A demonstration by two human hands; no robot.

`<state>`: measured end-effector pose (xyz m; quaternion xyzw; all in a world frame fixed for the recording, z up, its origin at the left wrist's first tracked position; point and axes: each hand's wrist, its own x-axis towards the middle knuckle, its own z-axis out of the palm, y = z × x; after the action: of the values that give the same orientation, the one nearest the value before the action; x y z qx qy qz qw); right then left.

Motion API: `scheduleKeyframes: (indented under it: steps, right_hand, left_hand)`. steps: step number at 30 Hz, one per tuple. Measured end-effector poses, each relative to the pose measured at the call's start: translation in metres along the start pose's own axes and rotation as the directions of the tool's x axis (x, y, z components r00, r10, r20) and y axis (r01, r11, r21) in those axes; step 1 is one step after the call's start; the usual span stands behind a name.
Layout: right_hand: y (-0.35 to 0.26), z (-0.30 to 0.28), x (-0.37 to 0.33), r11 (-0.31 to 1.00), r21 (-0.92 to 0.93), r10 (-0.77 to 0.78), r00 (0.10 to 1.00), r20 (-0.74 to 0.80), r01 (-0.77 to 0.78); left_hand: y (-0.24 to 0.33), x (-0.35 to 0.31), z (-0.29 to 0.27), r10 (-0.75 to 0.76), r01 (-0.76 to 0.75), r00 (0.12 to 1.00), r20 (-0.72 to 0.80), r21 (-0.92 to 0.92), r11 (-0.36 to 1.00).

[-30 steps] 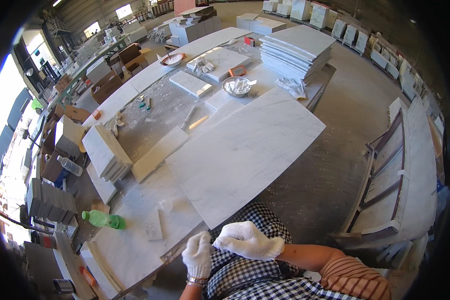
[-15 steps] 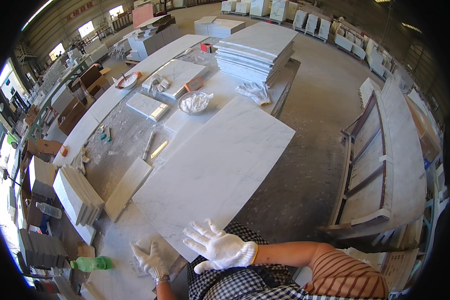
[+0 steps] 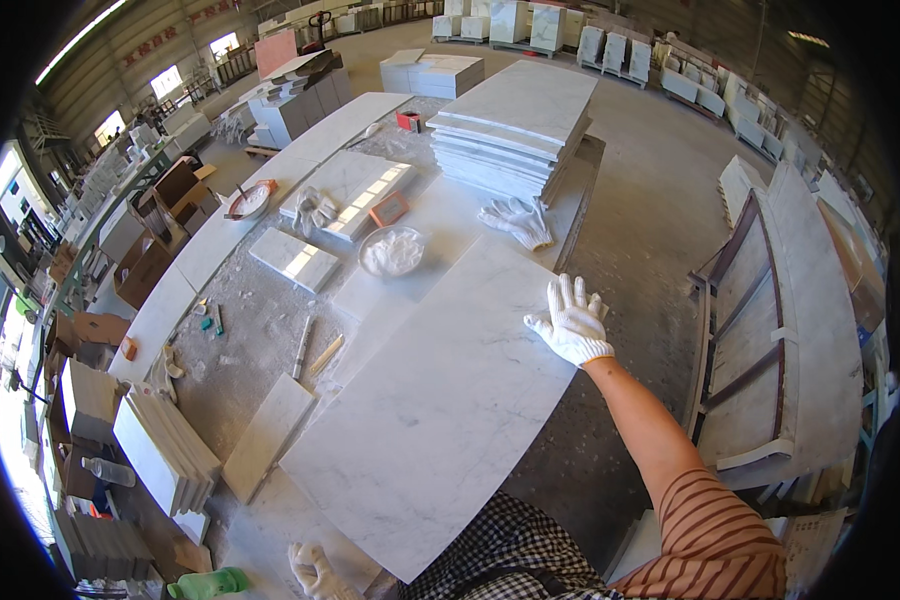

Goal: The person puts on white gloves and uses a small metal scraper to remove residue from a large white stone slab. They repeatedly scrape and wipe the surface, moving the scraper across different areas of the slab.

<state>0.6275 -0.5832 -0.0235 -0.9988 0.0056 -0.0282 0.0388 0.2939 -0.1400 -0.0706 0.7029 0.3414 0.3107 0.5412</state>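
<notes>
A large white marble slab with grey veins lies on the workbench in front of me. My right hand, in a white knit glove, reaches out with fingers spread and rests on the slab's far right edge. My left hand, also gloved, sits at the slab's near left corner at the bottom of the view, partly cut off; its fingers look spread.
A stack of marble slabs stands at the far end, with a loose pair of gloves before it. A bowl of white paste, small tiles and a leaning tile stack lie left. A green bottle lies near left. Marble racks stand right.
My right hand has stretched from the slab's near edge out to its far right edge. My left hand has dropped lower at the near corner. The view has tilted forward.
</notes>
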Motion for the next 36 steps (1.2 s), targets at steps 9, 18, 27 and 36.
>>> scheduleKeyframes:
  steps: [9,18,27,36]
  right_hand:
    - [-0.171,0.002,-0.096,0.492,0.205,-0.87,0.479,0.116,0.846]
    - [-0.131,0.017,0.077,0.817,0.139,-0.488,0.8,-0.349,0.559]
    - [-0.15,-0.013,0.215,0.973,0.174,-0.14,0.986,-0.092,0.154]
    - [-0.162,-0.003,0.225,0.951,0.127,-0.262,0.953,-0.149,0.281]
  left_hand:
    - [0.032,0.025,0.06,0.487,-0.587,0.795,0.362,0.252,0.769]
    - [0.061,0.05,0.114,0.049,-0.264,0.87,0.49,0.381,0.886]
    - [0.085,0.049,0.115,-0.042,-0.221,0.861,0.507,0.447,0.867]
    - [0.082,0.047,0.114,0.063,-0.317,0.86,0.506,0.434,0.843]
